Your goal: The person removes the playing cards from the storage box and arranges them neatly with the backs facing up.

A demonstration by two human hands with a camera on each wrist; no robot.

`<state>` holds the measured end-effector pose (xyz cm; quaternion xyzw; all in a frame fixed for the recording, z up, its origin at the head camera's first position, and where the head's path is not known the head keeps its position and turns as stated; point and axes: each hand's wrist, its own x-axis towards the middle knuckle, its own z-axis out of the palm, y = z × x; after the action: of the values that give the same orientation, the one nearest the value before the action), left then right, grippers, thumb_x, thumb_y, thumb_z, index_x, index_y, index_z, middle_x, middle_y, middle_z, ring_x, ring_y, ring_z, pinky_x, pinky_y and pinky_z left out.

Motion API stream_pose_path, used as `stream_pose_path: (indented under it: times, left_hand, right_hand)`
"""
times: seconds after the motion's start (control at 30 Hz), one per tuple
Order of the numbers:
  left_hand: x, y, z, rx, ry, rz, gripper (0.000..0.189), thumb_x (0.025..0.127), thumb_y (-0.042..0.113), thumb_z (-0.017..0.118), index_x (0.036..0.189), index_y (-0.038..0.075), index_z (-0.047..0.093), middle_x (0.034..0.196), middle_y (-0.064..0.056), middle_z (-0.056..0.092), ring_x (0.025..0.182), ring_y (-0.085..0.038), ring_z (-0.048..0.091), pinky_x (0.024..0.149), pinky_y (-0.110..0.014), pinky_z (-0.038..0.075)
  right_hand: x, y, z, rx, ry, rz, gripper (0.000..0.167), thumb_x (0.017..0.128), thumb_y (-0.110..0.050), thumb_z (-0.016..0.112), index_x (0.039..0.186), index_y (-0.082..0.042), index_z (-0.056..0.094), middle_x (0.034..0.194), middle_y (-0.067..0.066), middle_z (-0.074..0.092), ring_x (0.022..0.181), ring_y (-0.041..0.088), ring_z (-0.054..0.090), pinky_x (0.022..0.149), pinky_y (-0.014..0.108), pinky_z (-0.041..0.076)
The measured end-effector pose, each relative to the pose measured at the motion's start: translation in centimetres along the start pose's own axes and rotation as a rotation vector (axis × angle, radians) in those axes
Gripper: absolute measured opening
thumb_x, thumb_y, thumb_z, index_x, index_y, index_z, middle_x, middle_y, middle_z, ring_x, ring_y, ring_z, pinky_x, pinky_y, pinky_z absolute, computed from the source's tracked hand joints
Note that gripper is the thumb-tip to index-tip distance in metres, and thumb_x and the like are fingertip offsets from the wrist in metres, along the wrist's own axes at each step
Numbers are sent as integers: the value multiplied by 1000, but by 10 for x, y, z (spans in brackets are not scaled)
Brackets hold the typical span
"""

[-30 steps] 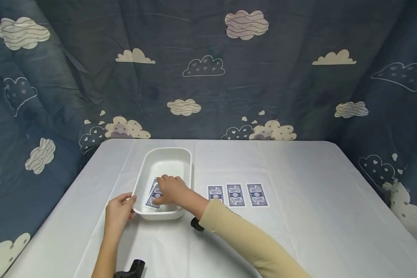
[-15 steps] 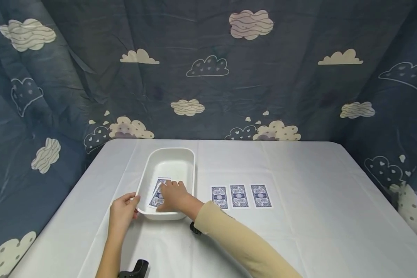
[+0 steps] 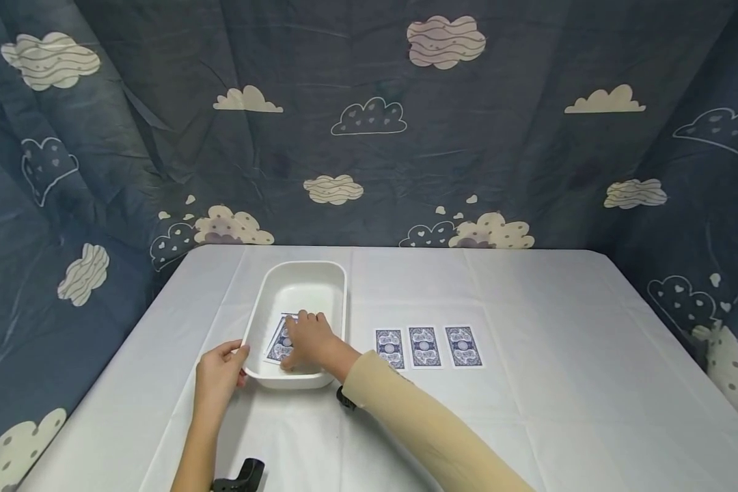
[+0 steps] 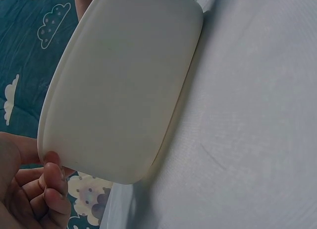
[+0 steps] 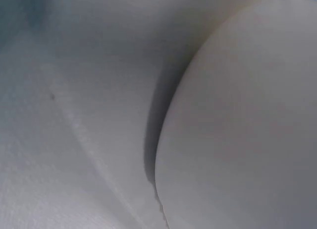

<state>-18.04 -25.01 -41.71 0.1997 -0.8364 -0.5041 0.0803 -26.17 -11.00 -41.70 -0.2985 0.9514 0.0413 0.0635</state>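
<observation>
A white plastic tray (image 3: pixel 304 290) stands on the left half of the table. My left hand (image 3: pixel 215 376) pinches the tray's near left rim; in the left wrist view, the thumb and fingers of the left hand (image 4: pixel 37 187) hold the edge of the tray (image 4: pixel 119 90). Inside the tray lie overlapping blue-backed playing cards (image 3: pixel 278 345). My right hand (image 3: pixel 310 342) reaches over the near right rim and grips these cards, fingers at their far end and thumb near their close end, hiding their right part. The right wrist view shows only the tray's outer wall (image 5: pixel 237 130) and the tablecloth.
Right of the tray, three face-down playing cards lie in a row: a left card (image 3: pixel 390 349), a middle card (image 3: pixel 425 346) and a right card (image 3: pixel 464 346). A white cloth (image 3: pixel 566 369) covers the table. A dark cloud-print curtain (image 3: pixel 369 184) hangs behind.
The right hand has shifted slightly away from me inside the tray, and the cards under it have slid a little the same way. The left hand keeps its hold on the rim.
</observation>
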Motion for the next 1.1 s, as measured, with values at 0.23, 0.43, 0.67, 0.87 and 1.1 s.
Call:
stream_pose_path:
  times: [0.23,0.43,0.67,0.87,1.1]
  left_hand:
    - [-1,1,0,4,-2,3,37,88,17,52,115,-9,56,49,8,51,39,-6,46,42,-22,39]
    - [-1,1,-1,11,-7,8,37,89,17,52,115,-8,56,50,8,52,39,-6,47,43,-22,39]
    - [-1,0,-1,1,-9,3,37,89,18,52,115,-8,56,49,9,51,39,-5,46,43,-21,40]
    - [-1,1,-3,20,-1,-4,37,89,19,52,115,-7,56,48,8,49,39,-6,46,42,-22,38]
    - [0,0,-2,-8,-6,-9,38,89,18,52,116,-9,55,50,8,51,40,-6,46,42,-21,40]
  right_hand:
    - [0,4,1,12,-10,-24,75,69,-61,64,127,-16,47,112,3,51,101,16,49,95,33,35]
    - [-3,8,0,57,-12,-47,69,72,-58,63,126,-17,51,109,2,52,96,15,45,93,32,33]
    - [-16,15,-18,9,56,-120,69,73,-56,60,130,-20,49,122,3,51,106,17,47,94,33,32]
    - [-35,25,-43,-21,133,-195,70,73,-56,60,132,-21,47,130,2,48,116,17,47,98,36,31]
    - [-66,52,-69,64,168,-235,71,74,-53,62,135,-20,44,133,4,45,122,20,44,102,39,27]
